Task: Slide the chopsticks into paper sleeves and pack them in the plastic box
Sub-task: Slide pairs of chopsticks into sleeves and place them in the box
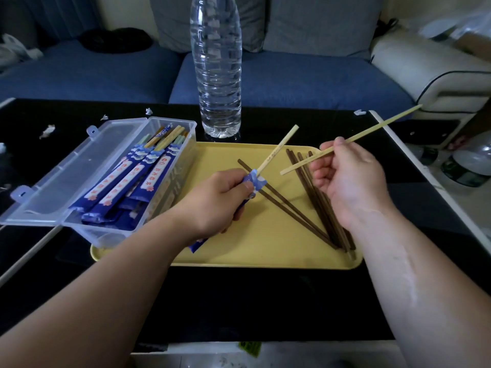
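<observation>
Over the yellow tray [265, 248] in the middle of the desk [239, 301], the left grip [223, 192] is clenched round a blue paper sleeve [255, 181] with one pale chopstick [279, 150] already partway in, its end pointing toward the far edge. The right grip [345, 176] pinches the second pale chopstick [372, 130], whose tip hangs just beside the sleeve's mouth, not yet in. This looks like the pairing step. Next, that tip needs lining up with the narrow opening alongside its mate, then pushing home. The plastic box [106, 235] stands open toward the desk's left edge, holding sleeved pairs; dark chopsticks [313, 197] wait on the tray.
</observation>
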